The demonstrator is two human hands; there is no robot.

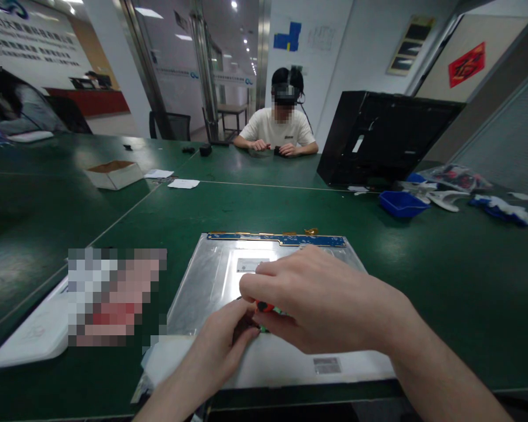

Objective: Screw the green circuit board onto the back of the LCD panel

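A flat display panel (202,287) with a silvery metal back lies on the green table in front of me. A blue circuit strip (246,237) runs along its far edge, and white sheeting (281,366) covers its near part. My right hand (317,299) is closed round a screwdriver (264,306), of which only a bit of red and black handle shows. Beside it, my left hand (220,340) has its thumb and fingers drawn together at a green circuit board (264,330). Both hands hide most of that board and the screwdriver's tip; what the left fingers pinch is hidden.
Left of the panel lies a white object (39,331), partly pixelated. An open cardboard box (117,174) and papers (183,184) are farther back. A black monitor (387,138), a blue tray (402,204) and gloves (501,210) stand right. Across sits a person (279,129).
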